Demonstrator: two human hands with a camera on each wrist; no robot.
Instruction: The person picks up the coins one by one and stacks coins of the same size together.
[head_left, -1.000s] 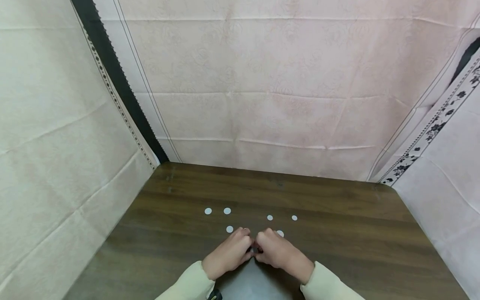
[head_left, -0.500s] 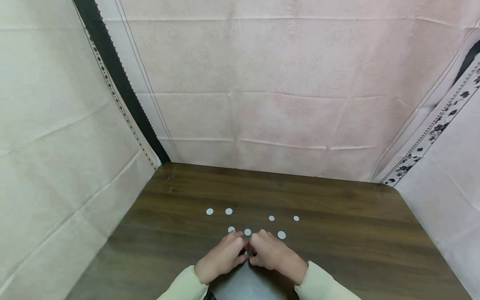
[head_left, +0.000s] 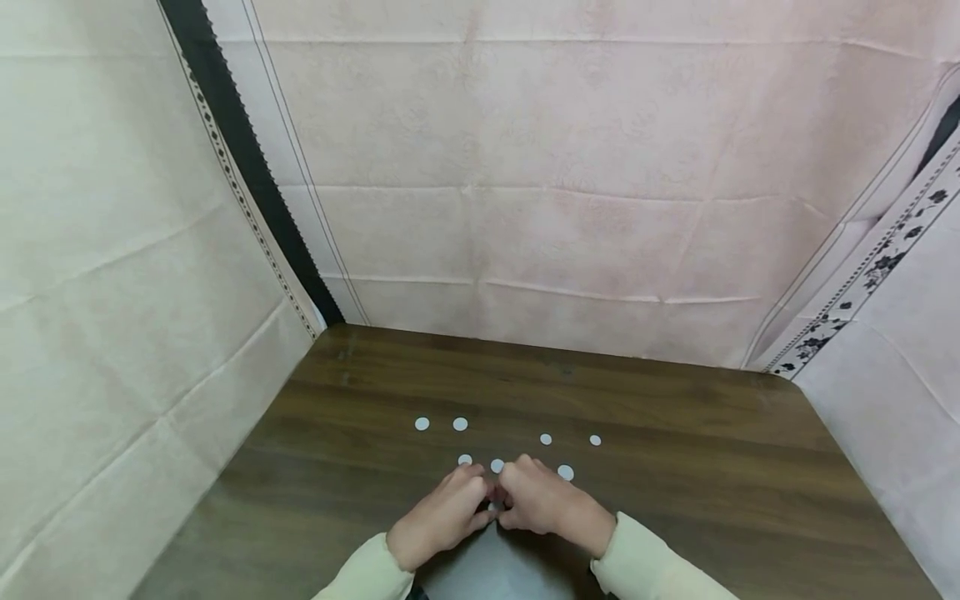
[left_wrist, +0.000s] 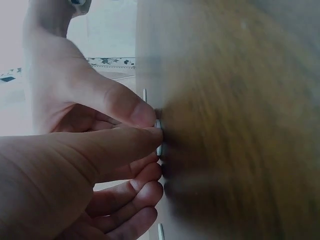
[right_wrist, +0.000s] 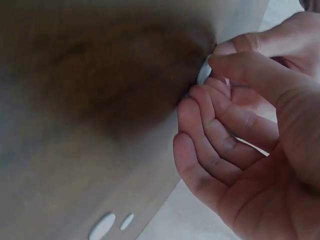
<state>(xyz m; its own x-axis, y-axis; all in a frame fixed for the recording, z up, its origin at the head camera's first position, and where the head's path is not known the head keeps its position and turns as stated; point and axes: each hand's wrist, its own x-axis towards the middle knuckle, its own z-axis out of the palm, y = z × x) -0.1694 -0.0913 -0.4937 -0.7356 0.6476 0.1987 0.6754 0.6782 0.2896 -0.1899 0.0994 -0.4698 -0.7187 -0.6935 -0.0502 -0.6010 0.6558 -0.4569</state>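
On the brown wooden table (head_left: 375,517), both hands meet near the front middle over a small white disc (head_left: 492,506). My left hand (head_left: 444,517) pinches it with curled fingers, the thumb tip against it in the left wrist view, where the disc (left_wrist: 159,137) shows edge-on. My right hand (head_left: 547,504) has its thumb and forefinger at the same disc (right_wrist: 204,71) in the right wrist view. Just beyond the knuckles lie a part-covered disc (head_left: 465,459), a second disc (head_left: 497,466) and a third disc (head_left: 566,472).
Farther back lie two discs on the left, a left one (head_left: 422,423) and its neighbour (head_left: 461,424), and two smaller-looking ones on the right (head_left: 546,439). Pale cloth (head_left: 562,208) hangs behind and on both sides. A pale grey patch (head_left: 495,571) shows between the forearms.
Both hands have shifted slightly left together, and a disc hidden behind them a second ago now shows. The camera view has moved a little. The hold looks the same.
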